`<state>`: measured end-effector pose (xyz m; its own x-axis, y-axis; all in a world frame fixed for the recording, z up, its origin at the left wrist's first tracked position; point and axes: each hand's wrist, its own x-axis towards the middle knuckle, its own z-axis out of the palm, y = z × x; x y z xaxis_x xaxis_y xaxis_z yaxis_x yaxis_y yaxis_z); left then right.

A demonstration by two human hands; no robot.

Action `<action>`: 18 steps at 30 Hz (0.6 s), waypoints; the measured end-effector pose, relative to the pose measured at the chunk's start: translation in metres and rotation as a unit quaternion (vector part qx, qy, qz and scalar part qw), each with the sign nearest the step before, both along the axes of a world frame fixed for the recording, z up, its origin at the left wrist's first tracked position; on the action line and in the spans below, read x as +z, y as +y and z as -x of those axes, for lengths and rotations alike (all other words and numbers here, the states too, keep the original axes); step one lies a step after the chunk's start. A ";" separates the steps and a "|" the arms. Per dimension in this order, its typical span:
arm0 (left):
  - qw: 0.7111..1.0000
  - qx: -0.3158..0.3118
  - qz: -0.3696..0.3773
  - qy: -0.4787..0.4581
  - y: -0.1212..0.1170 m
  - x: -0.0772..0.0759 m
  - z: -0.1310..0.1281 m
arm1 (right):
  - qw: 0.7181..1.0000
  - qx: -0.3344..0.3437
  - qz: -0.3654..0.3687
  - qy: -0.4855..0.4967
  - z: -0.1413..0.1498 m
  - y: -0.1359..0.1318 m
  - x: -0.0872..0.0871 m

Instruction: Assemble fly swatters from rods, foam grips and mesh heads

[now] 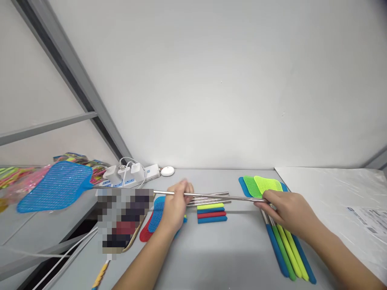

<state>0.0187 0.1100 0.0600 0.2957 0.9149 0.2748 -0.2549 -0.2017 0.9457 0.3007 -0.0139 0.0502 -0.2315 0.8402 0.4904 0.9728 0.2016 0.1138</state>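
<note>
A fly swatter with a blue mesh head (57, 187) stretches across the view, its thin metal rod (223, 197) running to the right. Around the middle of the rod, my left hand (177, 203) is closed. My right hand (281, 205) pinches the rod's far end, where no coloured grip shows. Below my left hand lie loose metal rods (208, 199), several coloured handle grips (212, 220), and a blue mesh head (156, 213) over a red one (146, 233). Beneath my right hand rest several swatters with green and yellow heads (268, 184) and coloured handles (282, 249).
A white power strip (151, 172) with plugged-in chargers (137, 172) and a white round device (167, 171) sit at the back left. A pixelated phone-like object (125, 221) lies on the grey table (205, 257). White plastic sheeting (329, 193) covers the right side; packaged goods (27, 185) lie far left.
</note>
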 end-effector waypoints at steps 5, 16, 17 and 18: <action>0.980 0.089 0.037 -0.176 0.012 0.012 0.006 | 1.000 -0.016 -0.003 0.016 -0.020 -0.003 0.003; 0.940 0.240 0.033 -0.239 0.021 0.015 0.016 | 0.997 -0.065 -0.023 0.023 -0.046 -0.005 -0.002; 0.944 0.233 0.028 -0.231 0.021 0.013 0.013 | 0.997 -0.066 -0.031 0.017 -0.048 -0.005 -0.002; 0.948 0.223 0.026 -0.224 0.019 0.011 0.010 | 0.997 -0.068 -0.041 0.008 -0.049 -0.006 -0.002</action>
<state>0.0086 0.1293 0.0715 -0.2601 0.9372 0.2326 -0.5334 -0.3402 0.7744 0.3492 -0.0195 0.0486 -0.1105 0.8200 0.5616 0.9923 0.0591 0.1089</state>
